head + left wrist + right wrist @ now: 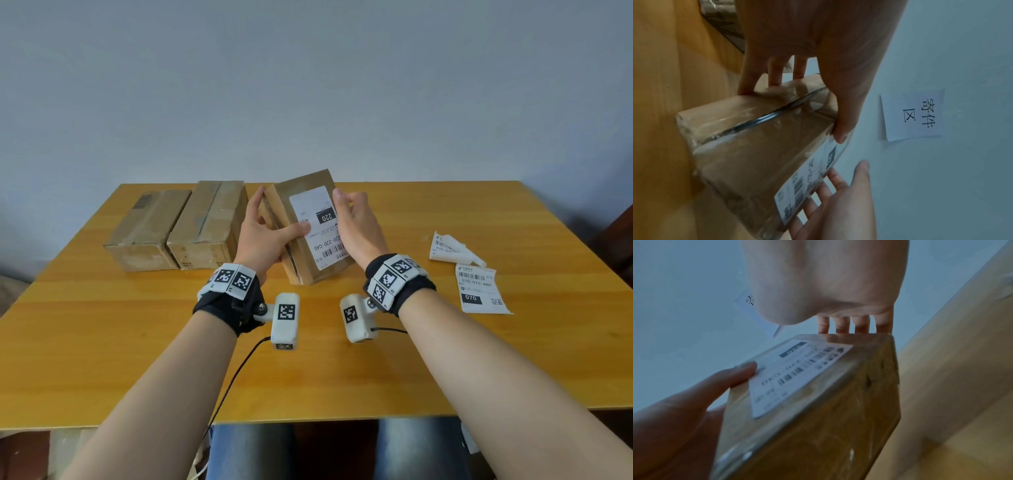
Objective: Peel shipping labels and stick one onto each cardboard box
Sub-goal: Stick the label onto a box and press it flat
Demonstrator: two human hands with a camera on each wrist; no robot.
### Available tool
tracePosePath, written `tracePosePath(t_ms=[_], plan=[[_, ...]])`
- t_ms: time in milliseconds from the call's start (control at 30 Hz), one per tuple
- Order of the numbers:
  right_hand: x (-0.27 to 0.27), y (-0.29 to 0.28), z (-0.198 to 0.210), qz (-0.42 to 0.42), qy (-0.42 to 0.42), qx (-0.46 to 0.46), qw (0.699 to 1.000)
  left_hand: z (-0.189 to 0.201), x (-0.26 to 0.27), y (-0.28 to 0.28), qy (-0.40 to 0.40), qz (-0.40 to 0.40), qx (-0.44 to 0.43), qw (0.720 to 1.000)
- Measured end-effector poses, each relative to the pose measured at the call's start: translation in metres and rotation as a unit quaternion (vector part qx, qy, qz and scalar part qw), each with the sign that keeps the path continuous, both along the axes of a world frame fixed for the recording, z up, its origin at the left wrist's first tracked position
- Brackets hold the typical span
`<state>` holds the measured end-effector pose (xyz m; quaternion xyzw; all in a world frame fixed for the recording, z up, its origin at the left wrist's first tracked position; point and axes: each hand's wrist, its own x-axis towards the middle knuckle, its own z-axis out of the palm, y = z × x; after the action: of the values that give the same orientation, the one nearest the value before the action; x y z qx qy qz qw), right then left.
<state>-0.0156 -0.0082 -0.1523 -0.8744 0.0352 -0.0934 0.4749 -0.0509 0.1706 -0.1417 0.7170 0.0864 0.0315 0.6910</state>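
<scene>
I hold a taped cardboard box [310,270] tilted up above the yellow table [342,370], at mid-table. A white "220" shipping label [317,226] is stuck on the face turned toward me. My left hand [270,226] grips the box, thumb pressed on the label's left edge and fingers behind the opposite face. The left wrist view shows that box [756,154] and its label [807,186]. My right hand [352,219] lies with straight fingers along the box's right side, thumb lifted clear. In the right wrist view its fingers [849,326] reach past the far edge of the box [828,418].
Two more taped cardboard boxes [147,229] [209,226] stand side by side at the back left. At the right lie a flat "070" label sheet [479,289] and curled label papers [452,248]. A paper sign [914,115] hangs on the wall behind.
</scene>
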Motion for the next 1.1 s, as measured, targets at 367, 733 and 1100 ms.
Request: tracePosePath(t_ms=[367,733,1100], plan=[[-0.006,0.018,-0.007,-0.043,-0.037,-0.066,0.996,-0.002,-0.001,-0.003,-0.014,-0.020,0.032,0.999],[-0.002,0.004,-0.005,-0.080,-0.047,-0.041,0.995,-0.015,0.000,0.001,-0.039,-0.027,0.086,0.995],[0.004,-0.009,-0.009,-0.079,-0.023,-0.025,0.996,-0.024,0.005,-0.002,-0.054,-0.039,0.081,0.995]])
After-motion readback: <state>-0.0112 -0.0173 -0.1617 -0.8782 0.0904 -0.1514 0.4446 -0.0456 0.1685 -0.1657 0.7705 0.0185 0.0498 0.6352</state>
